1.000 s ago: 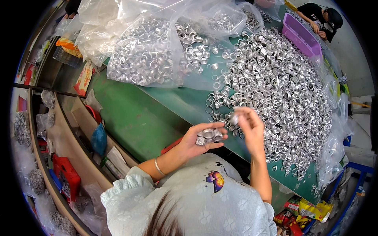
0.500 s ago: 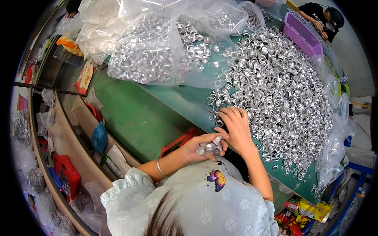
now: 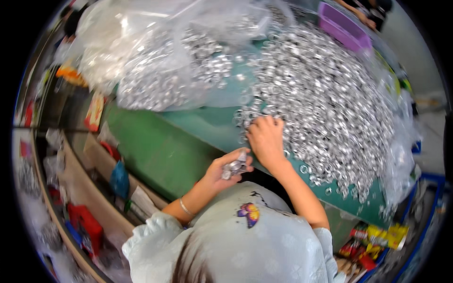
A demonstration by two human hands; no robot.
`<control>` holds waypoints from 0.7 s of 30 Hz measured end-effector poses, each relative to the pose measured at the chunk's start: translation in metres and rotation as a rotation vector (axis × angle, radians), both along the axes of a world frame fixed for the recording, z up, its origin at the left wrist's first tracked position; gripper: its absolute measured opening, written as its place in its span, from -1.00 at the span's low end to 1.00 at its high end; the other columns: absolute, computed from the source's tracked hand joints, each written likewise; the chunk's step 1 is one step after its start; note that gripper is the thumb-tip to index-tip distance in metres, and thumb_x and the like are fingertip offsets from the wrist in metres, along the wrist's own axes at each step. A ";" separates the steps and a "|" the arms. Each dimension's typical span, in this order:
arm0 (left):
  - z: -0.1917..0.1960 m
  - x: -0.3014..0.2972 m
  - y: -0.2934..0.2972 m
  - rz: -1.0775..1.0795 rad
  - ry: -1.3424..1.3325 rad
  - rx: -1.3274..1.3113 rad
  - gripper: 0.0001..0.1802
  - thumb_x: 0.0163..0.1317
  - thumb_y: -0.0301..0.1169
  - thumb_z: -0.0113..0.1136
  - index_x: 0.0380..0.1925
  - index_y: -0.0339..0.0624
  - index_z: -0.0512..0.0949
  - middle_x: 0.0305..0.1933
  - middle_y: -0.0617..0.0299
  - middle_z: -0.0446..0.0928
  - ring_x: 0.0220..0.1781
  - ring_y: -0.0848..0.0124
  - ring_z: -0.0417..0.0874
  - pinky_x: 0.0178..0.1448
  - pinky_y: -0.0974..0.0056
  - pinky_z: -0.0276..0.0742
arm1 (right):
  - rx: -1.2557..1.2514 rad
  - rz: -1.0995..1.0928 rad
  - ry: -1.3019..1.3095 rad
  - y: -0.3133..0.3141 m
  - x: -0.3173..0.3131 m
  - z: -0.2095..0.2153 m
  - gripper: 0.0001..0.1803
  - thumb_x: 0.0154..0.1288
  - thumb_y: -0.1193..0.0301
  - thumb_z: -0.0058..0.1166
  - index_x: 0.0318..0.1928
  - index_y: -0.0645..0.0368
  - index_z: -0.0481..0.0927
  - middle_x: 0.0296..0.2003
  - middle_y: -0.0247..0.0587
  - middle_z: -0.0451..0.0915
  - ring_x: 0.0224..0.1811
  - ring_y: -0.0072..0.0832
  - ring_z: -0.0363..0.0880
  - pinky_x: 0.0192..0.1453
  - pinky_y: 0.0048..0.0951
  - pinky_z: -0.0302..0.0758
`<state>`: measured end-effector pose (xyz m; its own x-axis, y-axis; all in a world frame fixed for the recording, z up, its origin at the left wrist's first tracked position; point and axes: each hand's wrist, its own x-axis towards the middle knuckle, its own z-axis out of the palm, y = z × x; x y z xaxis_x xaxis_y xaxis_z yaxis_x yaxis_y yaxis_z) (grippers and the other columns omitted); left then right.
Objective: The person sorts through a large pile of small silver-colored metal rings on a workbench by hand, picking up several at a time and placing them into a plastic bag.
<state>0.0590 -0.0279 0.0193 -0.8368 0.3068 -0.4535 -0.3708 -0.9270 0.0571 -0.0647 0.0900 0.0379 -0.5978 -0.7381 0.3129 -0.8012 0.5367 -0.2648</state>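
L hand (image 3: 227,165) is half-curled, palm up, grasping a few silvery metal rings (image 3: 236,166) just off the bench (image 3: 200,123) edge, nr the torso. Prob. cupped b/c loose pcs would slide off a flat palm; thumb + fingers act as a wall. R hand (image 3: 267,139) is palm down at the near-L edge of the ring heap (image 3: 325,104), fingers bent onto the outermost pcs; can't tell if it's gripping any, fingertips hidden + pic blurred. Hands are near each other, apart, prob. so the reach btwn palm & heap is short. Heap sits loose on the bench, thick in the middle, thinning to single rings at the near edge; spread like that, pcs are prob. easy to get at from the side.

Containers: big clear bag (image 3: 151,92), upper L, lies on the bench w/ lots of similar silvery rings showing thru the plastic; rings also lie btwn bag & heap. Purple bin (image 3: 343,29) is at the far side of the heap, tilted in view, contents unclear. Off the bench to the L: small blue bag (image 3: 120,180), closed-looking, contents hidden; red basket (image 3: 87,225), contents too blurred to tell. Lower R: yellow & red packets (image 3: 377,236) nr a blue frame (image 3: 424,221).
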 end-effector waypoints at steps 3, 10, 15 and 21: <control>-0.004 0.005 0.009 0.054 0.001 0.089 -0.68 0.19 -0.34 0.07 -0.06 -0.16 0.40 -0.24 0.11 0.41 -0.25 0.26 0.51 -0.70 0.50 0.37 | 0.101 0.025 0.065 0.005 -0.004 -0.003 -0.89 -0.05 0.38 0.03 -0.50 0.11 0.56 -0.36 -0.28 0.45 -0.16 -0.33 0.36 0.01 -0.19 0.20; -0.015 -0.001 0.004 0.120 -0.056 -0.004 -0.71 0.30 -0.33 -0.09 -0.01 -0.11 0.39 -0.19 0.10 0.46 -0.24 0.28 0.46 -0.63 0.47 0.41 | -0.034 0.006 0.087 0.008 -0.005 -0.013 -0.86 -0.11 0.39 0.02 -0.50 0.16 0.57 -0.37 -0.25 0.45 -0.12 -0.36 0.36 0.03 -0.24 0.23; -0.010 -0.017 0.007 0.203 -0.051 -0.047 -0.71 0.32 -0.34 -0.13 0.00 -0.10 0.40 -0.09 0.09 0.49 -0.15 0.29 0.51 -0.57 0.48 0.43 | -0.028 -0.132 0.223 0.014 -0.004 -0.010 -0.82 -0.12 0.33 0.08 -0.50 0.15 0.63 -0.37 -0.28 0.48 -0.09 -0.35 0.35 0.17 -0.21 0.16; -0.015 -0.041 -0.009 0.154 -0.037 -0.097 -0.72 0.31 -0.36 -0.14 -0.02 -0.12 0.43 -0.12 0.07 0.52 -0.10 0.27 0.54 -0.57 0.47 0.43 | -0.176 -0.192 0.137 0.022 -0.002 -0.006 -0.80 -0.06 0.29 0.10 -0.48 0.16 0.60 -0.37 -0.28 0.46 -0.11 -0.35 0.33 0.08 -0.25 0.18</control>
